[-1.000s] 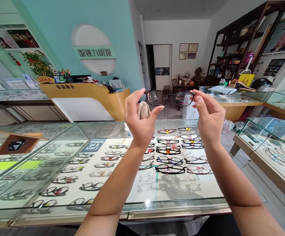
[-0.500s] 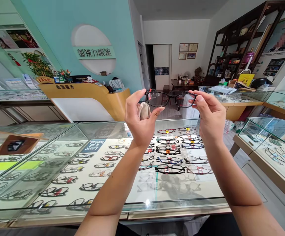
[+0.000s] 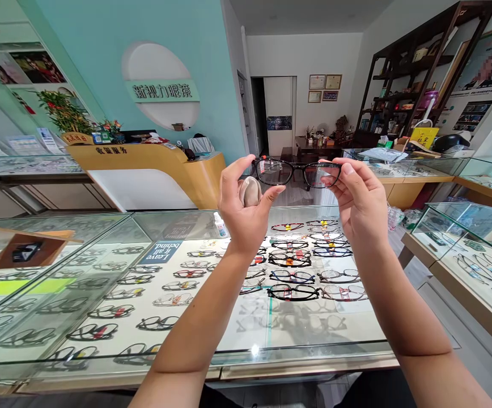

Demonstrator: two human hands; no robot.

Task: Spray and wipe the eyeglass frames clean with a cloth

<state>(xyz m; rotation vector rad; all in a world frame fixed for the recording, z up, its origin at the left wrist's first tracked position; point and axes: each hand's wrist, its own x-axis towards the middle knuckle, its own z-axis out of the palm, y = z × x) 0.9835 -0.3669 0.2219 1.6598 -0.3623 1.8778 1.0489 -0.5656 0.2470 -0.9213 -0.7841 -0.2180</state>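
Note:
A pair of black-framed eyeglasses (image 3: 298,166) is held up above the glass counter, lenses upright. My left hand (image 3: 241,212) is closed on its left end by the fingertips, thumb stretched below the lens. A crumpled pale beige cloth (image 3: 250,192) is tucked in the same palm. At the other end, my right hand (image 3: 367,207) pinches the frame's corner between thumb and fingers. A small red mark shows near the left hinge. The temples are mostly hidden behind the lenses and hands.
Below stands a glass display case (image 3: 246,347) with rows of spectacle frames (image 3: 292,292) inside. A small white bottle (image 3: 220,225) stands beyond my left forearm. A wooden box (image 3: 29,250) sits at left. More showcases (image 3: 471,255) stand to the right, and a service counter (image 3: 203,175) behind.
The eyeglasses have shifted slightly right and levelled out. My left hand has moved a little right, uncovering more of the white bottle; my right hand has turned slightly.

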